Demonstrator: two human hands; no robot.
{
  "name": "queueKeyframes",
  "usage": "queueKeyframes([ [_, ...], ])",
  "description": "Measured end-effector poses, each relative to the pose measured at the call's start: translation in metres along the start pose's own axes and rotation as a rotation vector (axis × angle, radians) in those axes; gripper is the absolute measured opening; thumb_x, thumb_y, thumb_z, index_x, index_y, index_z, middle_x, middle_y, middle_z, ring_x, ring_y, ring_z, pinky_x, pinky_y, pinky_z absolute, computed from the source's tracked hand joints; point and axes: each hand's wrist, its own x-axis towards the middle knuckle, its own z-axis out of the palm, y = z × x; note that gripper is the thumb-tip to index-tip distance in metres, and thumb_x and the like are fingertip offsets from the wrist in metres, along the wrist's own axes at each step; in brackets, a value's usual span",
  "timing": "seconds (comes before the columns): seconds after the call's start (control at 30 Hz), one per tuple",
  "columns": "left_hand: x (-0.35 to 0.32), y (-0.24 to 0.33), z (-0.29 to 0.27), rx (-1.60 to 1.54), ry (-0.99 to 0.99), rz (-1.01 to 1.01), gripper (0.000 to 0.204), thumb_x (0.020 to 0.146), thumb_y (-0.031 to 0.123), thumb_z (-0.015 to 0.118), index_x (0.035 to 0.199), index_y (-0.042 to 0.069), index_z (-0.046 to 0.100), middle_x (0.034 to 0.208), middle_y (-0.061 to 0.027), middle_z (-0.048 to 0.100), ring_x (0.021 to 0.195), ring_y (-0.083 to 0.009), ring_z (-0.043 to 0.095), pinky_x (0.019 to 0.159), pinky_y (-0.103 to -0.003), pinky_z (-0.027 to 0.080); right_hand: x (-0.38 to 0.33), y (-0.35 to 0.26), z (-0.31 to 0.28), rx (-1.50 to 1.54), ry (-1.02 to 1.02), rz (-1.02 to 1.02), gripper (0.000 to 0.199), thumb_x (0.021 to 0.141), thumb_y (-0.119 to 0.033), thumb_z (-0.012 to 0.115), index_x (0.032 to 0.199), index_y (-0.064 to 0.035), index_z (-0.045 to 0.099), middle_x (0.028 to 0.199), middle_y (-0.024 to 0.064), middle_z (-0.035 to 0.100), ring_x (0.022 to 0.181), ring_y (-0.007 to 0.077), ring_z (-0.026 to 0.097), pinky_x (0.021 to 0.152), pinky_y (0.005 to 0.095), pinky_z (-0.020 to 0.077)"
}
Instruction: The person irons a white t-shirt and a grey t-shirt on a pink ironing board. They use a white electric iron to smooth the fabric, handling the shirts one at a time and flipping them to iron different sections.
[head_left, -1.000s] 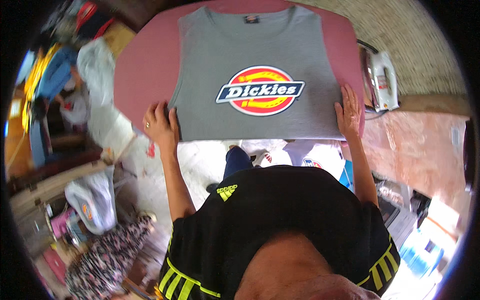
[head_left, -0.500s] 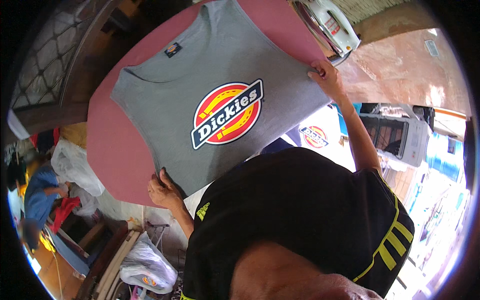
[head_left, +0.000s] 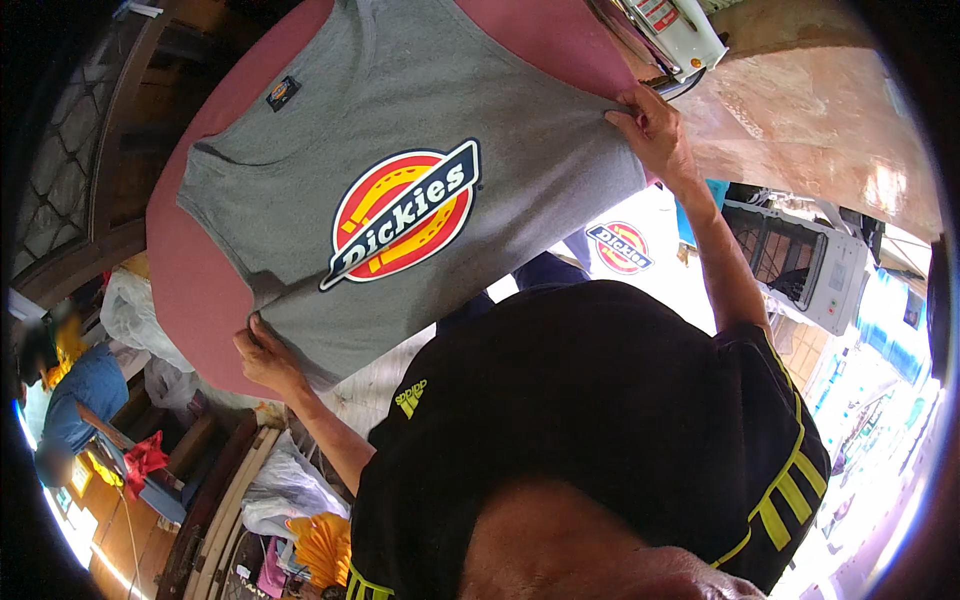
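Note:
A grey sleeveless shirt (head_left: 540, 140) with a large red, yellow and dark blue printed emblem lies spread over a maroon padded board (head_left: 195, 290). A small dark label sits inside its neckline. My left hand (head_left: 270, 362) grips the shirt's near left edge, where the cloth bunches into folds. At the right, the fingers of my right hand (head_left: 660, 135) are closed on the opposite edge by the armhole. The cloth between my hands is pulled fairly taut, its near edge hanging toward me.
A white iron (head_left: 690, 40) stands just beyond my right hand. Below the shirt lies white cloth (head_left: 620, 248) with a similar emblem. A grey-white machine (head_left: 835, 275) is at the right. Plastic-wrapped bundles (head_left: 290, 485) and another person (head_left: 90, 395) in blue are at the left.
My left hand has shifted left and slightly up, drawing that edge of the shirt along. The shirt has slid left and wrinkled near that hand. My right hand keeps its hold, slightly higher.

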Motion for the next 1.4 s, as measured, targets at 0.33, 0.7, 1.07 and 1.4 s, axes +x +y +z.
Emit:
queueKeyframes([
  [0.33,-0.001,-0.008,0.006,0.112,-0.024,0.089,0.021,0.094,0.03,0.064,0.095,0.009,0.063,0.083,-0.0173,0.069,0.071,-0.0396,0.066,0.059,-0.046,0.05,0.146,-0.026,0.04,0.004,0.027,-0.447,0.034,0.083,-0.02,0.075,0.108,-0.0002,0.065,0.099,0.018,0.066,0.09,0.0358,0.065,0.08,0.0414,0.0533],
  [0.7,0.001,-0.006,-0.002,0.063,-0.064,0.071,0.017,0.092,0.028,0.067,0.095,0.012,0.07,0.083,-0.0095,0.071,0.073,-0.0308,0.068,0.065,-0.041,0.051,0.293,-0.056,0.127,0.03,-0.183,-0.47,0.019,0.086,-0.016,0.061,0.098,-0.0008,0.065,0.099,0.0214,0.067,0.094,0.0383,0.064,0.085,0.0445,0.0502],
  [1.07,-0.019,-0.019,-0.014,-0.029,0.066,0.141,0.031,0.086,0.041,0.072,0.087,0.01,0.069,0.075,-0.0071,0.066,0.065,-0.028,0.064,0.061,-0.038,0.049,0.251,-0.221,0.172,-0.11,0.004,-0.759,0.037,0.086,-0.022,0.065,0.118,-0.0024,0.063,0.121,0.021,0.06,0.115,0.0383,0.055,0.098,0.0458,0.0448],
  [1.4,-0.042,-0.031,0.012,-0.119,0.146,0.148,0.037,0.083,0.047,0.072,0.084,0.01,0.07,0.074,-0.0038,0.068,0.059,-0.0236,0.061,0.056,-0.035,0.047,0.227,-0.328,0.321,0.193,-0.139,-1.104,0.016,0.083,-0.016,0.067,0.095,-0.0057,0.067,0.093,0.0143,0.06,0.092,0.0342,0.059,0.081,0.0453,0.0482],
])
